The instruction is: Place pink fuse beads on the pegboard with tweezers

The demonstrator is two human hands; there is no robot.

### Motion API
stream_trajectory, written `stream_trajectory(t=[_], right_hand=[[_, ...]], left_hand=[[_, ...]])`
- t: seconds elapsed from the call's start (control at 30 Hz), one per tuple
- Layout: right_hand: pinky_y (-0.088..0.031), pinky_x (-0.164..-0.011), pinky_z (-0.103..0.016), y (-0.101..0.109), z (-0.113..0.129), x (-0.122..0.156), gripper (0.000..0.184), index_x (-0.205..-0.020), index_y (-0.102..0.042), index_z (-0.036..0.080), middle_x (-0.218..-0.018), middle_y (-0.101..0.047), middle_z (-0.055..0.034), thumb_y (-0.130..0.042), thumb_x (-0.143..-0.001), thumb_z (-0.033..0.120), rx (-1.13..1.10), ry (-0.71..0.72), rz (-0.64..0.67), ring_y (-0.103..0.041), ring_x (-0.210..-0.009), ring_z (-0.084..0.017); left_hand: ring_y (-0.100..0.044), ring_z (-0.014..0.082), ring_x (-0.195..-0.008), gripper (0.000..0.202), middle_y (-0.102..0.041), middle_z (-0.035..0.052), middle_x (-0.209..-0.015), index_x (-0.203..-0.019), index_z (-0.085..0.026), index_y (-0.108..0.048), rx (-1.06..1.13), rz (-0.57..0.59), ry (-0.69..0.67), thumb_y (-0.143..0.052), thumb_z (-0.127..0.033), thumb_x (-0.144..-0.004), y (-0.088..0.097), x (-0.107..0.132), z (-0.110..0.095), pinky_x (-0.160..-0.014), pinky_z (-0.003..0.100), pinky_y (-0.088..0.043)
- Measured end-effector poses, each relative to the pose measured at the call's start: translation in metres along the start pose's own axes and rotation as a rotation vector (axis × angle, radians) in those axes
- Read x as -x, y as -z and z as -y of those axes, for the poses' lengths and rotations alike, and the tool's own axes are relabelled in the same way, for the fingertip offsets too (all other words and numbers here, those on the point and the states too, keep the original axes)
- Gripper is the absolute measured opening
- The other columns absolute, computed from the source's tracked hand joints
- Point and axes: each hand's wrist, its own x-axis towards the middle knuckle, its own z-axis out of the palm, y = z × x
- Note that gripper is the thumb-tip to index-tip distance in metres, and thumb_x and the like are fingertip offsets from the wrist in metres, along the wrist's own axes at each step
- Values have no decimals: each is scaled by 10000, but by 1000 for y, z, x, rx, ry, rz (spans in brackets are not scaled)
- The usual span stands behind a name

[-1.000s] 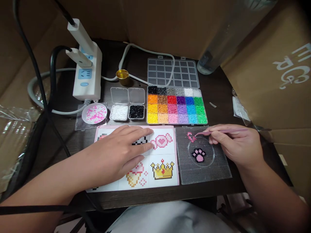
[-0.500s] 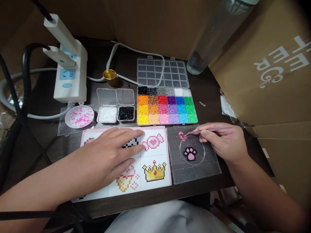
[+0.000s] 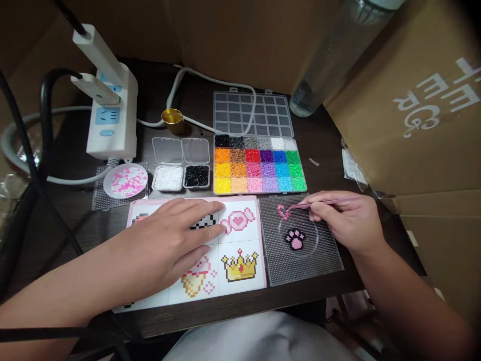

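The right hand (image 3: 347,219) pinches pink tweezers (image 3: 327,201), the tip by a small pink bead shape (image 3: 286,216) on the clear pegboard (image 3: 321,261). At five o'clock from it sits a bead paw (image 3: 296,243). At nine o'clock, the left hand (image 3: 176,238), fingers apart, rests on the pattern sheet (image 3: 240,239).

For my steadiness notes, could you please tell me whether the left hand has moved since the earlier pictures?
No, not noticeably: against the bead box, the left hand keeps its place on the pattern sheet; only the view shifted.
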Motion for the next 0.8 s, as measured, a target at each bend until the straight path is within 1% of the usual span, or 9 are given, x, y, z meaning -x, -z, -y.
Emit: stream_trajectory(t=[0.1,0.17,0.3,0.4,0.5,0.7,0.8], right_hand=[[-630,-534,-216,0,0,1,191,-834,-934,281,-833,-900,-29,-813,-922,162,9,1,-2,-756,-538,-141],[-637,-536,-219,0,-1,2,193,-826,-933,288,-842,-902,-28,-819,-923,166,8,-5,-8,-777,-566,-150],[-667,-578,-229,1,-4,5,222,-812,-934,305,-868,-907,-27,-816,-946,172,26,-17,-11,-827,-648,-173],[-673,-597,-225,2,-7,7,229,-834,-940,322,-866,-906,-15,-821,-952,166,48,-12,-19,-809,-627,-156],[-659,-571,-211,2,-8,7,229,-879,-948,342,-870,-906,-1,-824,-955,164,37,-7,-13,-770,-575,-130],[-653,-559,-215,2,-6,7,197,-889,-951,338,-860,-905,-10,-839,-941,185,40,-27,-25,-757,-560,-129],[-654,-578,-212,2,-5,7,190,-869,-948,339,-854,-903,-8,-836,-938,201,44,-42,-34,-764,-574,-127]], left_hand=[[-698,379,-1422,417,-707,78,-1627,-1405,-317,-846,22,-7,-1,-494,-334,-1182,0,1,1,-1155,510,-628],[-700,384,-1417,405,-707,77,-1629,-1414,-322,-840,25,-5,3,-511,-333,-1177,0,1,1,-1145,516,-634],[-693,402,-1430,380,-702,121,-1630,-1411,-270,-833,11,1,-10,-551,-283,-1156,1,1,0,-1157,559,-631],[-703,410,-1421,370,-708,151,-1616,-1425,-240,-818,12,-1,-34,-601,-242,-1125,0,1,-2,-1160,580,-630],[-713,427,-1404,366,-714,168,-1603,-1419,-220,-813,1,0,-47,-614,-225,-1111,0,1,-3,-1131,606,-642],[-705,412,-1425,366,-707,153,-1618,-1426,-236,-805,13,1,-42,-634,-222,-1102,-1,1,-2,-1152,589,-632],[-707,415,-1419,363,-708,153,-1614,-1418,-236,-808,13,-3,-42,-629,-220,-1103,-1,1,-1,-1140,593,-638]])
